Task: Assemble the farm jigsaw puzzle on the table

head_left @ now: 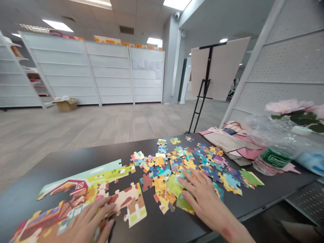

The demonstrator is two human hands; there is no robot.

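Note:
A partly joined farm puzzle [76, 189] with a red barn lies on the left of the black table [268, 192]. My left hand [88, 222] rests flat on its near part, fingers spread. A heap of loose colourful puzzle pieces [192, 162] covers the middle of the table. My right hand [202, 195] lies palm down on the near pieces of that heap, over green and yellow ones. Neither hand grips a piece.
A plastic water bottle [273, 152] lies on the table's right, beside folded patterned cloth [227, 141] and pink flowers [291, 106]. A black easel with a board [207, 74] stands behind the table. White shelving lines the far wall; a cardboard box [65, 104] sits on the floor.

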